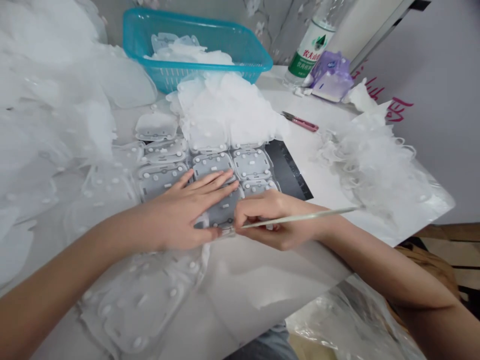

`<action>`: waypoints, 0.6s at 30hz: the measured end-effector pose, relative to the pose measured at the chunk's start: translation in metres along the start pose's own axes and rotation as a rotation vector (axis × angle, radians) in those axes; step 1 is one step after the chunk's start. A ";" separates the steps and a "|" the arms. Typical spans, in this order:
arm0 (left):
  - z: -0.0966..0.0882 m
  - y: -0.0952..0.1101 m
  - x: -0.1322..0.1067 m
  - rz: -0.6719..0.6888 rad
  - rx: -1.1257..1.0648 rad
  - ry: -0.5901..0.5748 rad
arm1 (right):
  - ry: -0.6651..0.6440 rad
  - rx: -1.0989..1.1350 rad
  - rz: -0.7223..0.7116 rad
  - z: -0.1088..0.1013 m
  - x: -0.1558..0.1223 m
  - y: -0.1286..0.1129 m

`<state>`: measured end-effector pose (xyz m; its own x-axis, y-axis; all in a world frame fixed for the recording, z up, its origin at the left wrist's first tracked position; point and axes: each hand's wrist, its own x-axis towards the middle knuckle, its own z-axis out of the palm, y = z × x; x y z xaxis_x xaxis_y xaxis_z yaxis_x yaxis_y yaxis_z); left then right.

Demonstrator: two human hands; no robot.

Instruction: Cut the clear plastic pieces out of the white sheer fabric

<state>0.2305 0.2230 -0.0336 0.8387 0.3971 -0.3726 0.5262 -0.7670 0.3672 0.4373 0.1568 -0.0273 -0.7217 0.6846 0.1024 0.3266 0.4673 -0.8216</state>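
My left hand (187, 210) lies flat with its fingers spread, pressing on a sheet of translucent, soft-looking molded pads (223, 212) with raised white pegs and small slots. Close by on the right, my right hand (277, 220) is closed in a pinch around a slim pale stick (311, 216). Its long end points to the right, and the short end by my left thumb is blurred. The sheet rests partly on a black mat (290, 170). Another large translucent sheet (146, 300) lies at the near edge, below my left hand.
Heaped translucent pieces (56, 100) fill the left side, and more are stacked (232, 107) behind the sheet. A teal basket (197, 25), a water bottle (313, 47), a purple tissue pack (332, 75), pink-handled snips (303, 123) and a pile of thin offcuts (378, 170) stand around.
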 end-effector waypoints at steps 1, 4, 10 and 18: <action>0.000 0.001 0.000 -0.005 -0.003 -0.002 | -0.018 -0.012 -0.004 -0.001 0.000 -0.001; 0.000 0.001 0.001 -0.008 -0.012 -0.013 | -0.029 -0.032 0.000 -0.006 0.000 -0.003; -0.004 -0.008 0.002 0.041 -0.059 -0.045 | -0.009 -0.070 0.005 -0.007 0.001 -0.003; -0.009 -0.015 0.003 0.052 -0.053 -0.031 | 0.032 -0.052 0.040 -0.006 -0.001 0.001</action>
<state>0.2262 0.2403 -0.0321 0.8609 0.3404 -0.3781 0.4891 -0.7583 0.4309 0.4414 0.1600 -0.0248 -0.6882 0.7201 0.0889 0.3865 0.4675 -0.7951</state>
